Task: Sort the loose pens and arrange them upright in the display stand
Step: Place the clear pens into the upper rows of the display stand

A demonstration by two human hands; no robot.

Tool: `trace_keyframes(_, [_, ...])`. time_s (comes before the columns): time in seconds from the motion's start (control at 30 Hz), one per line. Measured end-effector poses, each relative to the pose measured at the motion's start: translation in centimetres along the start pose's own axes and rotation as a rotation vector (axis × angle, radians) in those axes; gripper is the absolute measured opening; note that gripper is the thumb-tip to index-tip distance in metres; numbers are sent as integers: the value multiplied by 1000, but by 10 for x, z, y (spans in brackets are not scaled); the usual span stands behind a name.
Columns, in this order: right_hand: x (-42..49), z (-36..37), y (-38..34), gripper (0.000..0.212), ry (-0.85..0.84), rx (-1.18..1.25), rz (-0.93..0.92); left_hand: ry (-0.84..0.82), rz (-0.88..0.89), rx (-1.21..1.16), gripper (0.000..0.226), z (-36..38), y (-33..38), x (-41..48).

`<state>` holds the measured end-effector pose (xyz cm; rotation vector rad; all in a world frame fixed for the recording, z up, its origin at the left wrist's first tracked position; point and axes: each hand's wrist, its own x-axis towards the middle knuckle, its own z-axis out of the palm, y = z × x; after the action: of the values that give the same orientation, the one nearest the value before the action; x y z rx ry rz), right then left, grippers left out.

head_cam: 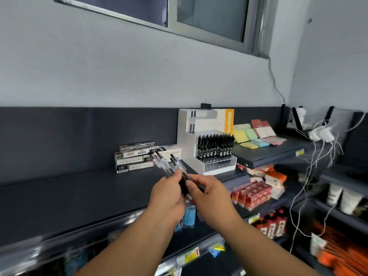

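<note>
Pens, a loose bundle of clear barrels with black grips and caps, are held in front of us above the dark shelf, fanned out up and to the left. From the head camera we see our left hand wrapped around the lower part of the bundle, its fingers curled closed on the barrels. Our right hand meets it from the right, its fingers pinching the black grip ends of the same pens.

Just behind the bundle stands the white display stand on the shelf. Its lower tier holds a dense block of black pens standing upright in rows, while the front row of holes looks unfilled. Two more pens stand upright in the tall back panel at the left, beside an orange strip.

Left of the stand, stacked pen boxes lie flat on the shelf. Right of it, on the next shelf, pastel sticky-note pads are spread out. White cables hang at the far right.
</note>
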<state>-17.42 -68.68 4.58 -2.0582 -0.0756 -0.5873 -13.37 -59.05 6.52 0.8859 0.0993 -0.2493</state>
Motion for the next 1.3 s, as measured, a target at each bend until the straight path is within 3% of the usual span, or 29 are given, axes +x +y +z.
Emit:
trace_keyframes(0.13, [39,-15,-1,22,65,53,5,53,27,0,18,38,5,38])
trace_keyframes(0.33, [124,-37,16,13,97,293,211,37,94,-37,20,76,24,108])
trace_keyframes(0.47, [187,-55,31,7,128,374,246,44,105,11,15,94,37,162])
trace_keyframes(0.63, [258,-73,49,16,189,236,189,30,149,-3,11,111,50,215])
trace_keyframes(0.87, [342,-69,87,9,160,-7,122,68,185,44,10,119,54,262])
trace_keyframes(1.03, [381,-60,108,19,42,-131,77,128,237,40,24,121,49,285])
trace_keyframes(1.3, [411,-54,126,16,-197,-279,-14,243,324,19,27,133,47,304])
